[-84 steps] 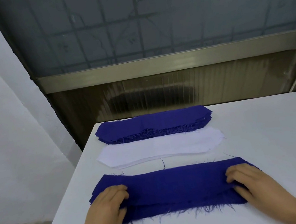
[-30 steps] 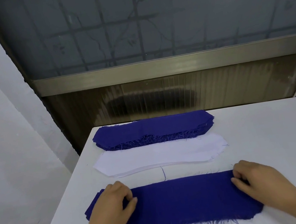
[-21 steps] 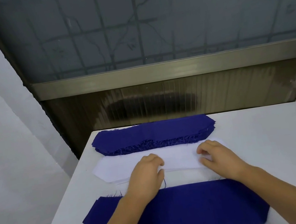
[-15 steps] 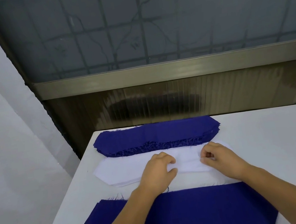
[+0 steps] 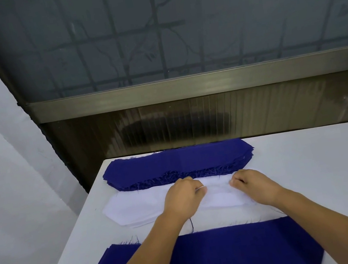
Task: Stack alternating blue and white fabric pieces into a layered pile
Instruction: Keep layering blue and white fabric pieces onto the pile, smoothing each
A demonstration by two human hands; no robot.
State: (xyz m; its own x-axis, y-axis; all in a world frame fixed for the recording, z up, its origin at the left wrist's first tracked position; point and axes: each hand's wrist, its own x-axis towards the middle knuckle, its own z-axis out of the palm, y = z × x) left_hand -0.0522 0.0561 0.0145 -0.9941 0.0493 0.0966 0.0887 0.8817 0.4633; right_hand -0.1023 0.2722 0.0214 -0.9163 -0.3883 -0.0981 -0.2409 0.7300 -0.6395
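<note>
Setting: white table (image 5: 311, 179) stood against a dark frosted window (image 5: 176, 29) with a metal sill; pale wall to its left.
Landmark: white stack (image 5: 134, 207) lay mid-table, long axis left to right.
Blue stack: blue stack (image 5: 177, 163) sat just behind the white stack, parallel, frayed edge toward it.
Pile: pile (image 5: 242, 250), blue on top, lay in front of the white stack, a bare strip of table between.
Left hand: left hand (image 5: 182, 196) rested on the white stack near its middle, fingers curled, thumb and forefinger seemingly pinching the top sheet.
Right hand: right hand (image 5: 253, 184) sat on the white stack's right half, fingers curled down onto the cloth; whether it pinched a sheet I cannot tell.
Key relation: the sheet lay directly under both hands, its length running sideways between them; the pile waited nearer the person, so the lift likely needs a straight pull back.
Nearer hand: about equal.
</note>
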